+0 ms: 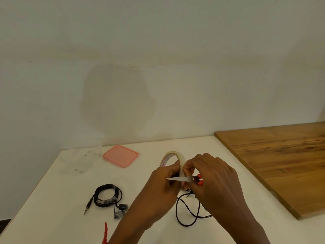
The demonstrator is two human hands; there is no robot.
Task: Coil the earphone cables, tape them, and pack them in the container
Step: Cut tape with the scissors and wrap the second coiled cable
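Observation:
My left hand [162, 184] grips a roll of clear tape [171, 155] held upright above the white table [149, 150]. My right hand [213, 176] holds red-handled scissors [184, 179], their blades pointing left across the roll, while its fingertips pinch at the tape's edge. A coiled, taped black earphone [106, 196] lies on the table to the left, its jack and buds sticking out. A second black earphone cable [186, 208] lies loose under my hands. The clear container [79, 159] stands at the back left, with its pink lid [120, 156] beside it.
A wooden board [281, 161] covers the table's right side. A red object [105, 233] shows at the bottom edge near my left forearm. A pale wall rises directly behind the table.

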